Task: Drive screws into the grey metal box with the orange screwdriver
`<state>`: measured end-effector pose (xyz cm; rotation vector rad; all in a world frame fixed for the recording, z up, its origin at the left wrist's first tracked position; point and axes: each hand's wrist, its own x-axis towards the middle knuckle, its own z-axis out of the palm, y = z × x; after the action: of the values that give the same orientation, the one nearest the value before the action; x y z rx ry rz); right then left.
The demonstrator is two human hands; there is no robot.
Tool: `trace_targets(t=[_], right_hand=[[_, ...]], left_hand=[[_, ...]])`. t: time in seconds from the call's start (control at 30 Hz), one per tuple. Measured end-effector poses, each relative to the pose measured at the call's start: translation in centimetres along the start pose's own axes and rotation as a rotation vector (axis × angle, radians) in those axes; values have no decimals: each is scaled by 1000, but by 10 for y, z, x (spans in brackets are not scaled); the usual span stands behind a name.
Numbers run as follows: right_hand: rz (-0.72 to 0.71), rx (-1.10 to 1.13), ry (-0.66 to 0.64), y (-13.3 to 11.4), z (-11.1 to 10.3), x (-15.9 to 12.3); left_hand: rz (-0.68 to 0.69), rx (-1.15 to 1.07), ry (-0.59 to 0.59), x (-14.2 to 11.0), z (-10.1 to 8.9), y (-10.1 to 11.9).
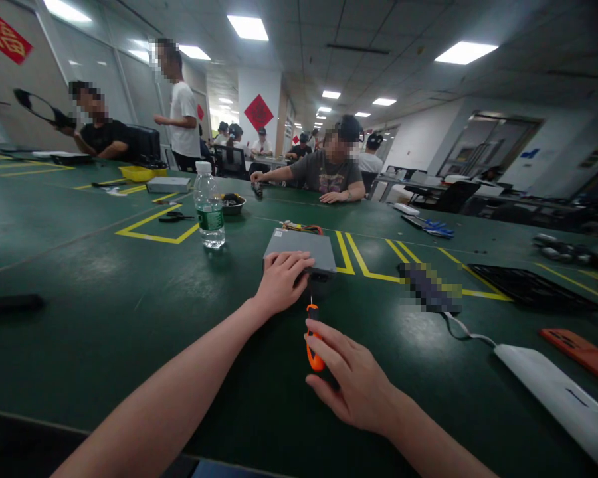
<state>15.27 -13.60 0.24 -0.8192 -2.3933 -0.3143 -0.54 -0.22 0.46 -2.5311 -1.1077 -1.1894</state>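
At far left, a black object (pixel 10 303) is lying on the green table (pixel 144 345). Farther in, a dark tool (pixel 176 216) is lying by a yellow tape outline (pixel 149 238), and a clear bottle (pixel 210 219) is standing upright near it. The left hand (pixel 282 279) is resting on the near left part of a grey metal box (pixel 306 244), its fingers extending across the top; coloured wires (pixel 303 228) are showing behind. The box is sitting flat, centrally ahead of the person. An orange-handled screwdriver (pixel 313 338) is pointing toward its front; tip contact cannot be determined. The right hand (pixel 349 365) is touching the handle with its fingertips, the thumb lying lower; firmness of grip cannot be determined. Rightward, a black panel (pixel 533 285), a white device (pixel 548 385) and an orange phone (pixel 581 352) are lying.
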Motion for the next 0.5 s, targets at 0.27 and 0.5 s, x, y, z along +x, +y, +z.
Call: trace_targets(t=[0.27,0.5], right_hand=[[-43,-64,84,-1,2,7],[2,-34,-62,-2,-1,6]], left_hand=[[-1,-1,2,0,1,-1],[2,0,2,0,1,-1]])
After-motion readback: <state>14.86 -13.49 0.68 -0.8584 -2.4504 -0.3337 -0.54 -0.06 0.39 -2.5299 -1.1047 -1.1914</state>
